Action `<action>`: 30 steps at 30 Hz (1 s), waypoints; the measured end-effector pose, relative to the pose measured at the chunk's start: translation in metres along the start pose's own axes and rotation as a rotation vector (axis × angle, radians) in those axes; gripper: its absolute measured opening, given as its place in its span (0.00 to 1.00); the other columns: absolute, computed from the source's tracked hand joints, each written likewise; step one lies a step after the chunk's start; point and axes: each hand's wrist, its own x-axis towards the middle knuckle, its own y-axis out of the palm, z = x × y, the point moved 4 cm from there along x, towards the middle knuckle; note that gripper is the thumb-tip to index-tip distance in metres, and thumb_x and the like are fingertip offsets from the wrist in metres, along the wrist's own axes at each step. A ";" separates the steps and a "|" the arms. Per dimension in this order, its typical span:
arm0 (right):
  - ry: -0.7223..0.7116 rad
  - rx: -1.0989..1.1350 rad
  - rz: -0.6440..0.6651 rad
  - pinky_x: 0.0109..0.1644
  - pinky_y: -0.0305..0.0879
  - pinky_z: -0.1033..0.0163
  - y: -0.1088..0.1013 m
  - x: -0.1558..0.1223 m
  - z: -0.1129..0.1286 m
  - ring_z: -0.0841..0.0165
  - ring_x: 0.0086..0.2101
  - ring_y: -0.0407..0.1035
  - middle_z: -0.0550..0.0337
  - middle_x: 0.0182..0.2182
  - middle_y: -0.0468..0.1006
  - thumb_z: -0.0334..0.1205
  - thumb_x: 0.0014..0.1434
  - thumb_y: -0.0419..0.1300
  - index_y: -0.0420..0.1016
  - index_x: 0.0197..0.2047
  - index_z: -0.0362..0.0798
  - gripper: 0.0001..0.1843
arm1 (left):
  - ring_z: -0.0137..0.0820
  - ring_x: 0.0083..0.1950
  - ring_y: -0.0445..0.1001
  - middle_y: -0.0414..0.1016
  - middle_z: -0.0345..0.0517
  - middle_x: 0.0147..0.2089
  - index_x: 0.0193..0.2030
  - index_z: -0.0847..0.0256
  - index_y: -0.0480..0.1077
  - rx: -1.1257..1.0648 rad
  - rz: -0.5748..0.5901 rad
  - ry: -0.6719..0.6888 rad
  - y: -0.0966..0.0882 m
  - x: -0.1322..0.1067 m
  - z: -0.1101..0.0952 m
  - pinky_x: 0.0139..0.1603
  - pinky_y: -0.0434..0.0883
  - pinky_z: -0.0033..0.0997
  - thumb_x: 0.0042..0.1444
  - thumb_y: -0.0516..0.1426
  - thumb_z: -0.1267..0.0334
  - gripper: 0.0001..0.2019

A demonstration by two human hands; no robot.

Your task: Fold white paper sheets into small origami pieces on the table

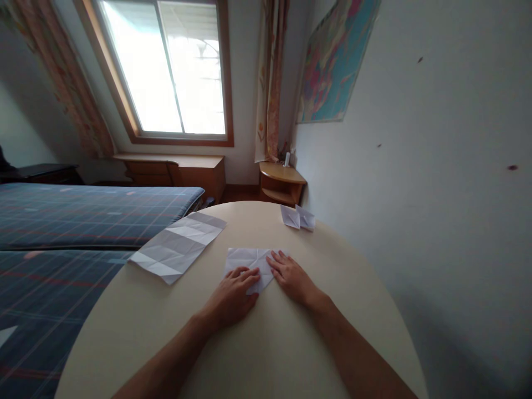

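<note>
- Pale and round-edged, the bench (286, 349) spreads beneath both hands, its smooth top giving the folded paper (243, 258) flat support between them.
- Left grip (235, 291) lies loosely open, fingers slightly bent over the paper's near-left part, pinching nothing that shows; probably it steadies the paper.
- Right grip (293, 277) lies flat, fingers extended on the paper's right side, apparently pressing it down.
- Beyond and left of the left grip, a creased sheet (178, 244) lies apart, likely to leave working room; beyond the right grip sits a small folded piece (290, 217).
- Farther left is a plaid bed (103, 216); ahead, a bright window (137, 66); rightward, a wall map (338, 61).
</note>
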 end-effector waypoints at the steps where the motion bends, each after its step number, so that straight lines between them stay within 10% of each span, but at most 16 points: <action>1: 0.002 0.021 -0.026 0.70 0.44 0.51 -0.002 0.001 -0.003 0.62 0.68 0.47 0.55 0.68 0.57 0.40 0.68 0.46 0.62 0.67 0.49 0.26 | 0.44 0.64 0.64 0.68 0.45 0.65 0.61 0.53 0.67 0.002 -0.003 -0.001 0.000 0.000 -0.001 0.64 0.65 0.50 0.58 0.57 0.65 0.23; 7: 0.084 0.047 -0.121 0.70 0.43 0.48 -0.006 0.001 -0.012 0.60 0.68 0.47 0.55 0.65 0.63 0.38 0.67 0.48 0.66 0.65 0.46 0.25 | 0.45 0.64 0.64 0.67 0.44 0.66 0.61 0.51 0.67 0.021 0.013 0.012 0.000 0.000 -0.002 0.63 0.66 0.51 0.60 0.56 0.64 0.22; 14: 0.020 -0.015 -0.030 0.71 0.34 0.46 0.004 -0.010 0.015 0.55 0.69 0.38 0.47 0.70 0.50 0.62 0.60 0.55 0.52 0.71 0.41 0.46 | 0.42 0.64 0.65 0.69 0.45 0.65 0.61 0.50 0.67 0.013 -0.036 0.032 0.004 -0.002 0.002 0.64 0.66 0.49 0.59 0.57 0.65 0.22; 23: 0.309 -0.098 -0.193 0.70 0.38 0.42 -0.010 -0.006 -0.019 0.53 0.69 0.40 0.51 0.70 0.52 0.44 0.66 0.49 0.59 0.68 0.45 0.29 | 0.44 0.68 0.61 0.65 0.44 0.68 0.62 0.53 0.67 0.007 0.021 0.018 0.004 -0.003 0.001 0.67 0.63 0.51 0.60 0.55 0.65 0.22; 30: 0.110 -0.037 -0.297 0.65 0.54 0.55 -0.015 -0.013 0.014 0.59 0.59 0.61 0.48 0.59 0.70 0.39 0.63 0.53 0.72 0.59 0.45 0.22 | 0.44 0.67 0.61 0.66 0.45 0.67 0.62 0.53 0.66 0.010 0.010 0.031 0.002 -0.002 -0.001 0.67 0.63 0.52 0.59 0.55 0.65 0.23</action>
